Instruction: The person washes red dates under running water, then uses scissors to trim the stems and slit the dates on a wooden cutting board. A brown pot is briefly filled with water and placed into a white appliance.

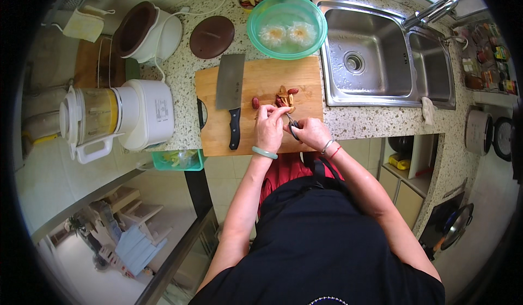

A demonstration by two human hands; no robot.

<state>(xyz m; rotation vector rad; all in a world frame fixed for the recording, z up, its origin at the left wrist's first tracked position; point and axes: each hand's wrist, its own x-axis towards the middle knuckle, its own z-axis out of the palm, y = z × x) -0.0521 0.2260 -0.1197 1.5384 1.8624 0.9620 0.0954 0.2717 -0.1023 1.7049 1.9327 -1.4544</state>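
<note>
My right hand is closed round the black handles of a pair of scissors, whose blades point toward my left fingertips. My left hand is pinched at the tips on what looks like a red date, mostly covered by the fingers. Just beyond the fingertips, a small heap of cut red date pieces lies on the wooden cutting board. One whole red date rests left of the heap and another touches its right side. A cleaver with a black handle lies along the board's left part.
Behind the board stands a green bowl holding two pale, frilly pieces in water. A steel sink is at the right. A brown lid, a white cooker and a blender occupy the left. Below the counter edge sits a green bin.
</note>
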